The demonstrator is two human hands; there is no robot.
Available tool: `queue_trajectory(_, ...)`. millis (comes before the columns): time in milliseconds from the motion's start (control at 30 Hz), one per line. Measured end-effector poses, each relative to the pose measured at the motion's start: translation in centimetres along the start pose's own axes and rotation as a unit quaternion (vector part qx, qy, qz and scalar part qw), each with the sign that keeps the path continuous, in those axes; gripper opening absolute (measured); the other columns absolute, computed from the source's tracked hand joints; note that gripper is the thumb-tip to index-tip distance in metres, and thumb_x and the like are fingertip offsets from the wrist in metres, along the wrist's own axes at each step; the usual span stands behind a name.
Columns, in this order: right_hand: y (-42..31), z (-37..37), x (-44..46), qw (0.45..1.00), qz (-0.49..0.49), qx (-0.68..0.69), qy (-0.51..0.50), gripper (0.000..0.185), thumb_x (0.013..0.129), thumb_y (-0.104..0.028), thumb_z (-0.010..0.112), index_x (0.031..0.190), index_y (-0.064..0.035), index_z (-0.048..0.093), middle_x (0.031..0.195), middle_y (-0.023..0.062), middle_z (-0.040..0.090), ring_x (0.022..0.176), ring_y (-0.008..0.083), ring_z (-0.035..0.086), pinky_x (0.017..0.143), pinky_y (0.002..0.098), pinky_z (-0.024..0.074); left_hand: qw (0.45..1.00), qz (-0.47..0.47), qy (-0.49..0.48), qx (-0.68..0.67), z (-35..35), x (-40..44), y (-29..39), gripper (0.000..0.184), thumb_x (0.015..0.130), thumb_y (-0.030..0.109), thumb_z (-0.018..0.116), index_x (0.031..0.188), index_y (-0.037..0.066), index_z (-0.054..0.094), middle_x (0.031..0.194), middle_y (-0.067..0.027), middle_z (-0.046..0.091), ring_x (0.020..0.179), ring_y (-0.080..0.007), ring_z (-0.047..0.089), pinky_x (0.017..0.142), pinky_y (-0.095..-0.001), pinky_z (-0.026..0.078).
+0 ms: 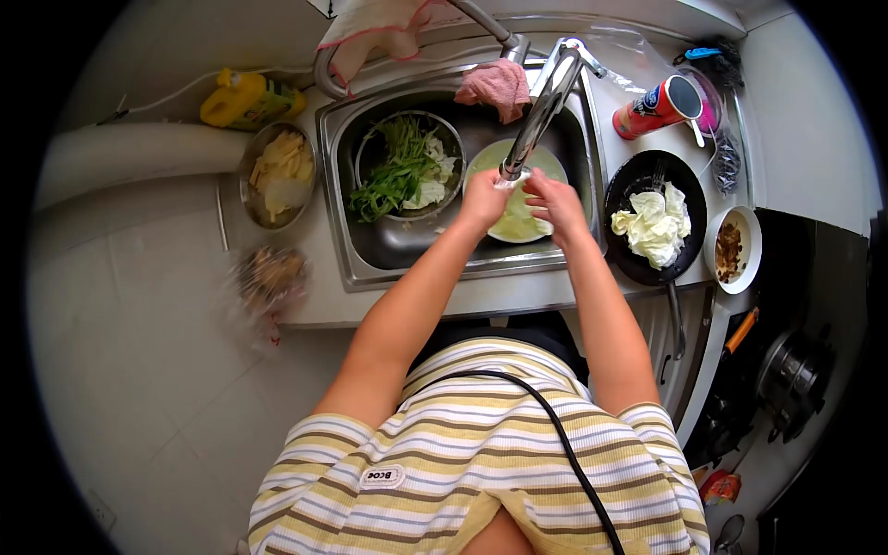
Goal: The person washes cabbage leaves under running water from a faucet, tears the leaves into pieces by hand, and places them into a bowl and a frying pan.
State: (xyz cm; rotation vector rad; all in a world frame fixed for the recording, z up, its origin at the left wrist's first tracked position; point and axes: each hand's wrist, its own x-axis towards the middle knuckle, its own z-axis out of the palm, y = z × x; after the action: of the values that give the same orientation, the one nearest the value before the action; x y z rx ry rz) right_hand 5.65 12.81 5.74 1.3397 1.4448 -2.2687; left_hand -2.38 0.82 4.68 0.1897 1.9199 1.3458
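Observation:
Under the spout of the chrome faucet (546, 106), a pale cabbage leaf (511, 178) is pinched between my two hands. My left hand (485, 200) is closed on its left side. The fingers of my right hand (557, 203) are bent around its right edge, partly blurred. Below my hands, in the right part of the sink, sits a bowl (560, 164) of greenish water with pale leaf pieces. To the left in the sink, a metal basin (453, 131) holds green leafy stems (398, 171) and cabbage pieces (431, 185).
Right of the sink are a black pan (622, 254) with cabbage leaves (659, 225), a white bowl (754, 242) with brown pieces, and a red canister (659, 106). On the left are a metal bowl (252, 203) of sliced pale food, a yellow bottle (250, 99) and a plastic bag (273, 277).

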Motion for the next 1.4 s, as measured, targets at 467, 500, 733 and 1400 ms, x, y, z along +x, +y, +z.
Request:
queue_trajectory(467, 2.7, 0.3, 0.4, 0.895, 0.019, 0.364, -0.258, 0.030, 0.088, -0.012, 0.049, 0.115, 0.0024, 0.049, 0.111, 0.0127, 0.057, 0.102, 0.0265, 0.057, 0.092, 0.0422, 0.0434, 0.819, -0.218, -0.131, -0.515, -5.2, 0.7, -3.8, 0.036, 0.091, 0.032, 0.049, 0.117, 0.009, 0.052, 0.114, -0.0068, 0.057, 0.106, -0.0221, 0.053, 0.091, -0.0391, 0.042)
queue_trajectory(500, 2.8, 0.0, 0.8, 0.895, 0.019, 0.363, -0.258, 0.030, 0.088, -0.012, 0.049, 0.115, 0.0024, 0.049, 0.111, 0.0127, 0.057, 0.102, 0.0265, 0.057, 0.092, 0.0422, 0.0434, 0.837, -0.174, -0.098, -0.510, -5.1, 0.8, -4.0, 0.031, 0.090, 0.024, 0.051, 0.115, 0.006, 0.052, 0.113, -0.0089, 0.057, 0.103, -0.0229, 0.055, 0.090, -0.0383, 0.044)
queue_trajectory(733, 3.5, -0.7, 1.7, 0.942, -0.004, 0.234, -0.240, 0.025, 0.086, -0.010, 0.055, 0.107, 0.0038, 0.055, 0.104, 0.0124, 0.061, 0.093, 0.0220, 0.061, 0.086, 0.0347, 0.0471, 0.880, -0.050, -0.016, -0.472, -6.7, 0.6, -3.6, 0.021, 0.088, 0.003, 0.051, 0.108, 0.000, 0.055, 0.103, -0.0107, 0.061, 0.093, -0.0211, 0.061, 0.085, -0.0351, 0.050)
queue_trajectory(1400, 2.2, 1.8, 0.9, 0.971, -0.073, 0.155, -0.168, 0.023, 0.084, -0.009, 0.058, 0.103, 0.0042, 0.058, 0.099, 0.0104, 0.063, 0.089, 0.0184, 0.062, 0.083, 0.0307, 0.0482, 0.976, 0.169, 0.138, -0.006, -3.5, -1.3, -1.5, 0.015, 0.072, 0.009, 0.072, 0.083, 0.002, 0.065, 0.075, -0.0038, 0.063, 0.070, -0.0107, 0.057, 0.067, -0.0237, 0.046)
